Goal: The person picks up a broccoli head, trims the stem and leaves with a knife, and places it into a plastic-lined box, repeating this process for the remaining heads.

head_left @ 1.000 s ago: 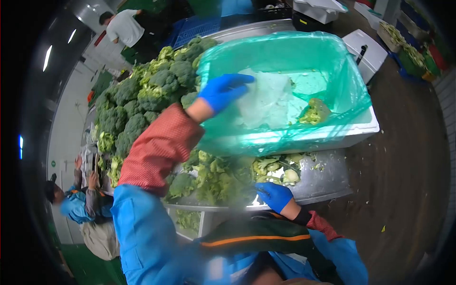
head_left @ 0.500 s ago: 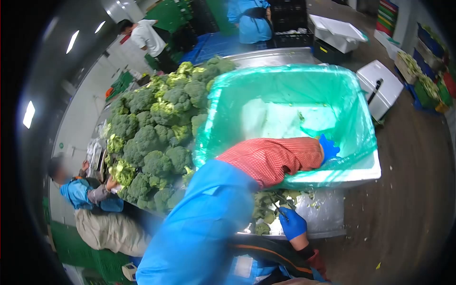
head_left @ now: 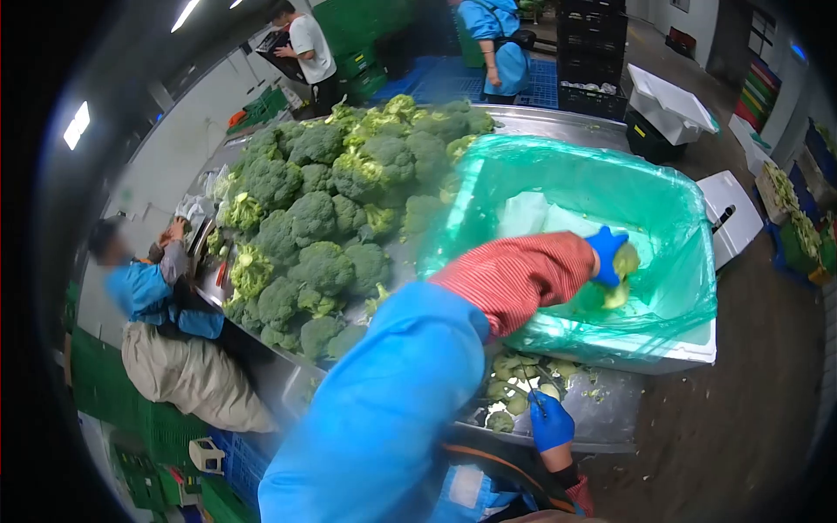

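My left hand, in a blue glove, reaches inside a white foam box lined with green plastic film. Its fingers are around a blurred yellow-green broccoli piece. Below the box's near edge, my gloved right hand is closed on a thin dark knife. Small broccoli pieces lie on the metal table beside it. A large heap of broccoli heads rises left of the box.
A co-worker in blue stands at the table's left side. Two more people, one in a white shirt and one in blue, are at the back. Black crates and white foam boxes stand beyond the table.
The view has shifted, so the heap and box appear further right. A broccoli piece now shows at my left hand inside the box. The white-shirted person now stands more upright, holding a dark crate.
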Action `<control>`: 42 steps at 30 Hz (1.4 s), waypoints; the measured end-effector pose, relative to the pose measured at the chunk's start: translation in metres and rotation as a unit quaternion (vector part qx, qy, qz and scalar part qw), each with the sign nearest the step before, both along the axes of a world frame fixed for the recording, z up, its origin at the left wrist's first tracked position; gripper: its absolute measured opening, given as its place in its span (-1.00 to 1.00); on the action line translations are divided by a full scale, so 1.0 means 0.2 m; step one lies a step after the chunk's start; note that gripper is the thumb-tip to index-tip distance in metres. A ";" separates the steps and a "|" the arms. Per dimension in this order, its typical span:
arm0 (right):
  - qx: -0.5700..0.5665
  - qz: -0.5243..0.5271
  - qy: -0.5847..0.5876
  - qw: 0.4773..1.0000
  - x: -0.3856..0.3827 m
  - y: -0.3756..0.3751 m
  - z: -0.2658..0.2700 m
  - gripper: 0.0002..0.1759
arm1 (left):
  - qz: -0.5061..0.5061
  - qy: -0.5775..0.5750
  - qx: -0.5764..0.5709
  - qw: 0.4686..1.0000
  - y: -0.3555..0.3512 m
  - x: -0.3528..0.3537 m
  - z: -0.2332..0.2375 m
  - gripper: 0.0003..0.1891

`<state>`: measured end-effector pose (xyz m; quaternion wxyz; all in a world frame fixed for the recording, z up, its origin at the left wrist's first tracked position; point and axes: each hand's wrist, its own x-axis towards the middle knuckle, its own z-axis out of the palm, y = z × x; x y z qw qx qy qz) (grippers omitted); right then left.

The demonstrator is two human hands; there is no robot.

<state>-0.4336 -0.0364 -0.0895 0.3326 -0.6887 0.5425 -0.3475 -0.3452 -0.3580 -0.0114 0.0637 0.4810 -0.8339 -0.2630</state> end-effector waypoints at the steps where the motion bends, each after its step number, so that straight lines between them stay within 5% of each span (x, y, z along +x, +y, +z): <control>1: 0.020 0.008 0.002 1.000 0.02 0.02 0.00 -0.77 | 0.077 0.070 0.037 0.994 0.04 0.08 0.13 0.14; 3: 0.060 0.025 0.003 0.998 0.07 0.05 0.01 -0.78 | 0.098 0.261 -0.002 0.960 -0.08 0.28 0.11 0.13; 5: 0.056 0.053 0.024 0.997 0.13 0.06 -0.01 -0.75 | 0.080 0.520 0.039 0.850 -0.17 0.47 0.07 -0.02; 7: 0.094 0.063 0.013 0.994 0.21 0.05 0.02 -0.73 | 0.199 0.533 0.216 0.794 0.25 0.76 0.57 -0.21; 10: 0.039 0.090 -0.016 0.995 0.32 0.02 0.04 -0.74 | 0.129 0.650 0.309 0.682 0.45 1.17 0.56 -0.35; 12: 0.050 0.117 -0.027 0.991 0.40 -0.02 0.09 -0.71 | 0.128 0.662 0.294 0.677 0.69 1.39 0.58 -0.28; 14: 0.032 0.129 -0.032 0.991 0.49 -0.04 0.10 -0.70 | 0.181 0.660 0.305 0.663 0.91 1.58 0.53 -0.30; 16: 0.094 0.147 -0.019 0.984 0.59 -0.05 0.24 -0.70 | 0.289 0.677 0.333 0.589 1.10 1.78 0.35 -0.42; 18: 0.032 0.178 -0.009 0.983 0.66 -0.08 0.17 -0.70 | 0.293 0.666 0.284 0.625 1.27 1.87 0.26 -0.48; 22: -0.087 0.211 -0.015 0.974 0.80 -0.13 0.15 -0.69 | 0.378 0.657 0.246 0.604 1.49 1.92 0.10 -0.51; 23: 0.003 0.218 -0.016 0.976 0.81 -0.14 0.20 -0.69 | 0.384 0.649 0.232 0.614 1.51 1.90 0.06 -0.51; 28: -0.136 0.178 0.021 0.974 0.93 -0.19 0.25 -0.70 | 0.465 0.572 0.185 0.650 1.59 1.82 -0.07 -0.52; 32: -0.201 0.163 0.049 0.965 0.97 -0.20 0.35 -0.73 | 0.442 0.601 0.214 0.631 1.61 1.76 -0.12 -0.47; 37: -0.256 0.191 0.114 0.941 0.93 -0.18 0.54 -0.79 | 0.397 0.590 0.192 0.676 1.61 1.67 -0.03 -0.40; 42: -0.203 0.147 0.179 0.952 0.85 -0.20 0.38 -0.86 | 0.370 0.625 0.207 0.656 1.62 1.67 0.02 -0.37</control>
